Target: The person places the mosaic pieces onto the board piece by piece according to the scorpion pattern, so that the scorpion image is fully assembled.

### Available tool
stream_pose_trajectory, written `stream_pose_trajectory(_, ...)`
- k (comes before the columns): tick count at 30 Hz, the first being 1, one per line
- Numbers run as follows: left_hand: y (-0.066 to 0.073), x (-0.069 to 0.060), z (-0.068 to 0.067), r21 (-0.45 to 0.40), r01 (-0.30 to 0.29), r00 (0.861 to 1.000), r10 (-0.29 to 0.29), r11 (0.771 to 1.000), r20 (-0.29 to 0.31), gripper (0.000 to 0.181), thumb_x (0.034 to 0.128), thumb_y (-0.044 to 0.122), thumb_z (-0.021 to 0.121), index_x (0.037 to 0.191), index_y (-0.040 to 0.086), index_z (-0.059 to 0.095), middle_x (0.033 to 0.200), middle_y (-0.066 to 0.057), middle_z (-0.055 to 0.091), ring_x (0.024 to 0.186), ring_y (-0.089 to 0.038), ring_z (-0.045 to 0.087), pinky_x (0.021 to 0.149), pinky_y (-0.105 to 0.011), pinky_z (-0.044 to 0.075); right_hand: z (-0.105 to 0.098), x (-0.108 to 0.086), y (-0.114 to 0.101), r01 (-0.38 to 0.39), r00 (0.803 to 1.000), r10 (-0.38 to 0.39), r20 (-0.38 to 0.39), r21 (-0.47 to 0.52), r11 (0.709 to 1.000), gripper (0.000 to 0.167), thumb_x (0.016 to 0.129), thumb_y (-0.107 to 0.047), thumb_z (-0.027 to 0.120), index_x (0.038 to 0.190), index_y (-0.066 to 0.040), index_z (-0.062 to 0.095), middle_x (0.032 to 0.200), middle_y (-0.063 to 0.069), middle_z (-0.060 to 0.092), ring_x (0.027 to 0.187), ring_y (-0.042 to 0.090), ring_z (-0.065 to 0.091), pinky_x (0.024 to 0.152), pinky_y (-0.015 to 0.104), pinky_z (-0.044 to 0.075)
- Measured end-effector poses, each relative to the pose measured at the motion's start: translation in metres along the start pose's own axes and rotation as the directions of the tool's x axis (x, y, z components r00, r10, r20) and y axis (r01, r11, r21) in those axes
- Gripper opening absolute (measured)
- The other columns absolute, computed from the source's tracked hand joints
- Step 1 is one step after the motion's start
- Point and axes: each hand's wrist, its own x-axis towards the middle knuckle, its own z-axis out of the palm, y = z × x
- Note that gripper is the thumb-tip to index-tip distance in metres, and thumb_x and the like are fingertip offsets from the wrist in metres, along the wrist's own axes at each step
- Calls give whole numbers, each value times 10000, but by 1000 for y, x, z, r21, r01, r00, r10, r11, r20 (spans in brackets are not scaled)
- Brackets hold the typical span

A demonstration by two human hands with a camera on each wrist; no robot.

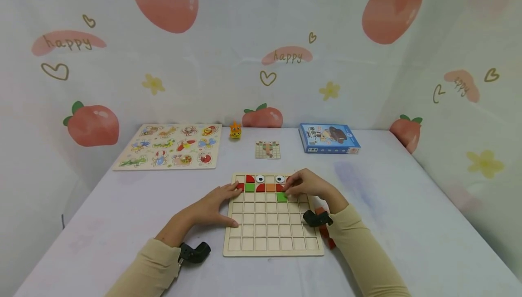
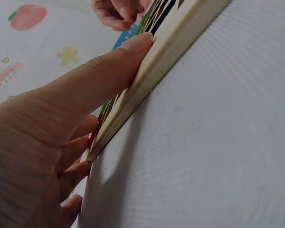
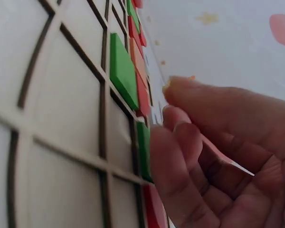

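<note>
A light wooden grid board (image 1: 261,231) lies on the table, with coloured tiles in its upper rows. My left hand (image 1: 212,204) rests on its left side, fingers spread by a red tile and thumb on the edge. Over the upper right part is my right hand (image 1: 307,184), its fingers loosely bent with no piece visible between them. Near its fingertips sits a green tile (image 1: 281,197), raised slightly in the right wrist view. Another green tile (image 3: 143,151) lies partly behind a fingertip. Two eye tiles, one being the left eye tile (image 1: 260,179), are in the top row.
Red and orange pieces (image 1: 331,242) lie right of the board, partly under my right forearm. A small pattern card (image 1: 268,150), an orange toy figure (image 1: 235,130), a blue box (image 1: 329,138) and an insect puzzle board (image 1: 169,147) stand farther back. A printed curtain hangs behind.
</note>
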Motion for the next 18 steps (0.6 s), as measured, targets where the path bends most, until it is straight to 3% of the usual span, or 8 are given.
stream_pose_trajectory(7,1,-1,0,7,0,1000,0,1000,-3,940,692,498,768,1435,86,364,1558,-96,188,1434,-338,151,1168,-519,125,-16,-17,5,-19,1000,18,7,45,999,225,861,-173,665,990,10,693,920,76,696,732,147,631,704,297,547)
stream_pose_trajectory(12,0,-1,0,4,8,1000,-8,1000,-2,937,693,499,767,1436,94,365,1566,-97,157,1434,-348,142,1162,-533,133,-25,-32,8,-12,1000,11,19,22,1000,249,861,-201,666,989,11,699,941,110,698,709,142,605,704,326,546)
stream_pose_trajectory(18,1,0,0,-7,0,1000,0,1000,3,936,695,516,758,1436,99,367,1573,-95,117,1435,-355,128,1155,-550,135,-33,-54,15,-32,998,32,45,-12,999,256,859,-185,667,988,34,694,923,109,693,712,127,588,688,280,542)
